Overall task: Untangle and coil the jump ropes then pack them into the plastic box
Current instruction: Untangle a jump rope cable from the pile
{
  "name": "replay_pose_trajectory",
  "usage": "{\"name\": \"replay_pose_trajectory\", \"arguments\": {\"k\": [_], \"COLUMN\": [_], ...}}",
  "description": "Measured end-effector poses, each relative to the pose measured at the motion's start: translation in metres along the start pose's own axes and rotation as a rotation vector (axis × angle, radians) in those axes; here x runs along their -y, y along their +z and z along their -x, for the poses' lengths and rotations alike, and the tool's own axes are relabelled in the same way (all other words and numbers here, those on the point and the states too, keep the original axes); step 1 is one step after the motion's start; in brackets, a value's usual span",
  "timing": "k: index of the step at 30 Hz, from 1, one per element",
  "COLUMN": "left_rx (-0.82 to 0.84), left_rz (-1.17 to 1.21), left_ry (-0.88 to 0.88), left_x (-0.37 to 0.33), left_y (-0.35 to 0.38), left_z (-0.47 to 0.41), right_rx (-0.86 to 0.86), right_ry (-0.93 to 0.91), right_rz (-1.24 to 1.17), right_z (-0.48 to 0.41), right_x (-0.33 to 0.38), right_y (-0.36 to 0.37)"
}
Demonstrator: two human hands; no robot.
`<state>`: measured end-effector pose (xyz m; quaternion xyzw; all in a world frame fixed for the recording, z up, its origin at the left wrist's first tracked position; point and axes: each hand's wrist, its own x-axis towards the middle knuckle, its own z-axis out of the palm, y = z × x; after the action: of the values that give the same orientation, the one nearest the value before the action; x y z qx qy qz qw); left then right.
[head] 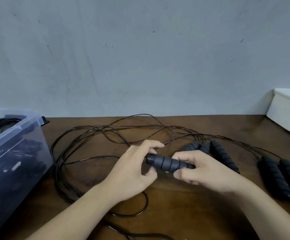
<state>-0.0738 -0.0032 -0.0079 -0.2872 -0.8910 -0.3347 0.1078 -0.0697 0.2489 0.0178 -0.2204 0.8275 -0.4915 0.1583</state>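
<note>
Holding 1 black foam handle [166, 164] level, just above the wooden table [192, 213], both hands grip it. The right hand [201, 174] wraps fingers and thumb round the butt end. The left hand [132, 170] curls round the cap end, probably to find where the cord exits and trace that line. The thin black cords [88, 135] lie behind and to the left in loose, crossing loops, not yet separated. 3 more handles [222, 155] lie close together just behind the right hand, and 2 handles [279, 181] lie side by side further right, likely parked clear of the tangle. The clear plastic box [24, 125] stands open at the left table edge, near the loops, with dark coiled ropes [0, 123] already inside. Judged progress: 1 rope is being isolated; coiling has not begun.
</note>
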Motion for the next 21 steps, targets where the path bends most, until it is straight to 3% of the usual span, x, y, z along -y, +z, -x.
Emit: {"name": "replay_pose_trajectory", "arguments": {"k": [2,5,8,10,13,18,21], "left_rx": [-0.040,-0.109,-0.131,-0.149,-0.160,-0.153,-0.076], "left_rz": [-0.018,0.154,0.163,0.146,0.168,0.168,0.040], "left_ry": [-0.013,-0.084,-0.155,-0.184,-0.187,-0.155,-0.079], "left_x": [0.001,0.006,0.019,0.032,0.045,0.040,0.034], "left_y": [-0.005,-0.013,-0.019,-0.022,-0.026,-0.019,-0.011], "left_z": [-0.002,-0.004,-0.003,0.001,0.007,0.008,0.011], "right_rx": [0.008,-0.063,-0.218,-0.339,-0.406,-0.097,-0.034], "right_ry": [-0.053,-0.153,-0.273,-0.315,-0.287,-0.096,0.010], "right_rz": [-0.140,-0.507,-0.859,-0.971,-1.016,-0.934,-0.762], "right_z": [0.002,0.002,0.000,0.000,0.000,-0.009,-0.012], "right_x": [-0.005,-0.009,-0.009,-0.007,-0.005,-0.002,0.001], "right_y": [-0.009,-0.019,-0.032,-0.039,-0.035,0.013,0.045]}}
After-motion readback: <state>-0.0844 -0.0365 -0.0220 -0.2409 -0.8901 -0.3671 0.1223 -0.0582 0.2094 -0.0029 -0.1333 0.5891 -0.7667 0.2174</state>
